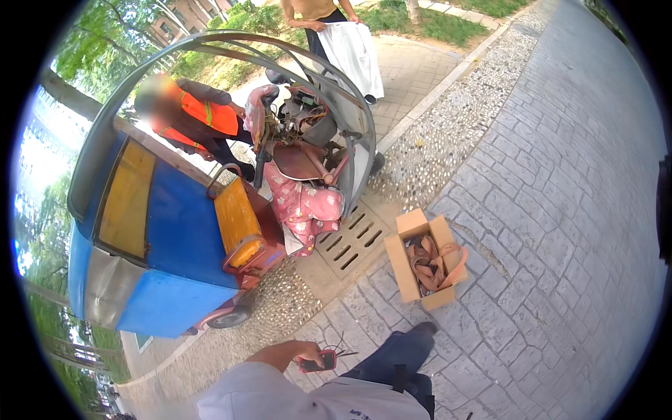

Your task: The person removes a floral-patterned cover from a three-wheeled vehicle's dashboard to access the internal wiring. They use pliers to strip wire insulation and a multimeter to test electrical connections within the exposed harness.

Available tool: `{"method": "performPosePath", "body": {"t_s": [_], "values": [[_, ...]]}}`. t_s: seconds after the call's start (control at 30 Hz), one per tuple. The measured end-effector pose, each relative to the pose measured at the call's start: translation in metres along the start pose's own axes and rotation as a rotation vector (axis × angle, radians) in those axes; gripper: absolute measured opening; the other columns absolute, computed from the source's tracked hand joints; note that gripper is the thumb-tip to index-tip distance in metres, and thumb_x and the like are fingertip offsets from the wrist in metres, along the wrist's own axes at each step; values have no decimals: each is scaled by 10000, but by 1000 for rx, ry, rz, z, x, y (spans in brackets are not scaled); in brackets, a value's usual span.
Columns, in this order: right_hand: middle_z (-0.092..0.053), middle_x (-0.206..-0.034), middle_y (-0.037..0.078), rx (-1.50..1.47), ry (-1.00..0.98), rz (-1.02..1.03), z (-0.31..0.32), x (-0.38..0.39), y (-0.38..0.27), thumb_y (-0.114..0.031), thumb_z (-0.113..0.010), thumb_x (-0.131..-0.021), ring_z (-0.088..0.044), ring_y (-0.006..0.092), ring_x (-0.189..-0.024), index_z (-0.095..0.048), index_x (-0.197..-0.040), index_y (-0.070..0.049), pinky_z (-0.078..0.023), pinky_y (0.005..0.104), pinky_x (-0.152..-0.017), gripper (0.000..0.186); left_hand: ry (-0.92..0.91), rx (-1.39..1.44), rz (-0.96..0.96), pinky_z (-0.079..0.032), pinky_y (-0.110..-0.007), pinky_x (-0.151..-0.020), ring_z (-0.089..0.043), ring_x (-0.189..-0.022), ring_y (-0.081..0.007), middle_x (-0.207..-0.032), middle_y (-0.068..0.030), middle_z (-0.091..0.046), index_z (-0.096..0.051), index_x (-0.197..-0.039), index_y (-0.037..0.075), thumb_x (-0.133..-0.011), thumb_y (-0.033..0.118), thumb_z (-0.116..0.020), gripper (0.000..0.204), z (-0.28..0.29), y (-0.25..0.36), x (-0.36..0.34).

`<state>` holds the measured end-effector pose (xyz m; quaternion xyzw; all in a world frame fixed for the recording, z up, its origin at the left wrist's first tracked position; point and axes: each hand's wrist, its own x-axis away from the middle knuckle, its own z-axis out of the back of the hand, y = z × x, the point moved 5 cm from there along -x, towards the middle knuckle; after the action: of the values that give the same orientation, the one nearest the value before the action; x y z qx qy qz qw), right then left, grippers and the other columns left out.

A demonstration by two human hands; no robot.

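From my end I have the left hand (302,350) closed around a red-edged handheld device (327,360), its dark face turned up and a thin cord by its far end. The right hand is out of view, so I cannot tell whether it is clenched, free or holding something.

Ahead and to the left of the left hand, well apart from it, stands a blue three-wheeler (178,304). Its front is laid open with wiring (302,110) bare, and a pink floral cover (308,199) hangs below. I judge the opening-up to be done and the closing-up not: nothing covers those wires.

Ahead and to the right of the left hand, also apart from it, a cardboard box (400,269) sits on the paving (511,301), flaps spread, with brown straps (425,264) heaped inside and one looping at its right edge. Neither box nor vehicle is being touched by the left hand.

Farther ahead, a person in an orange vest (210,115) leans beside the vehicle, and another person (315,10) holds a white sheet (353,56).
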<state>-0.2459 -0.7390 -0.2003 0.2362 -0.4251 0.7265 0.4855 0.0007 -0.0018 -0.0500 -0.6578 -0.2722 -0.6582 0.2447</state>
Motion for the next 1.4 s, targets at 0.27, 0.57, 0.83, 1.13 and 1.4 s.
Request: {"method": "performPosePath", "body": {"t_s": [0.27,0.57,0.83,1.13,1.4], "values": [[-675,-866,164,294,48,371,122,-31,-348,-56,-727,-783,-559,325,-748,-622,-971,44,-494,462,-740,237,-98,117,113,-581,-394,-644,-730,-739,-216,-926,-73,-760,-757,-1105,93,-783,378,-870,445,-7,141,-18],[-566,-626,38,274,-37,347,195,-157,-414,-100,-741,-777,-488,177,-516,-636,-914,-63,-402,400,-476,176,-85,429,-25,-579,-367,-623,-722,-723,-176,-920,-61,-763,-757,-1105,71,-830,312,-837,374,68,339,-22],[-611,-647,63,508,-206,537,93,-290,-756,-151,-737,-783,-537,210,-542,-662,-883,-44,-420,413,-502,165,137,536,-145,-577,-355,-573,-697,-641,-169,-825,-53,-740,-766,-1029,57,-831,326,-852,345,154,451,-12],[-660,-671,90,760,-123,782,141,-471,-1081,-207,-733,-790,-592,246,-572,-690,-849,-22,-440,429,-532,199,138,824,-131,-535,-333,-625,-663,-683,-149,-849,-40,-727,-763,-1035,68,-813,379,-844,390,192,593,22],[-665,-704,114,717,-52,709,111,-514,-1421,-155,-755,-727,-589,250,-585,-686,-834,66,-481,429,-562,255,129,957,-41,-533,-365,-741,-679,-815,-193,-944,-81,-737,-754,-1117,79,-790,449,-833,500,249,671,6]]}}
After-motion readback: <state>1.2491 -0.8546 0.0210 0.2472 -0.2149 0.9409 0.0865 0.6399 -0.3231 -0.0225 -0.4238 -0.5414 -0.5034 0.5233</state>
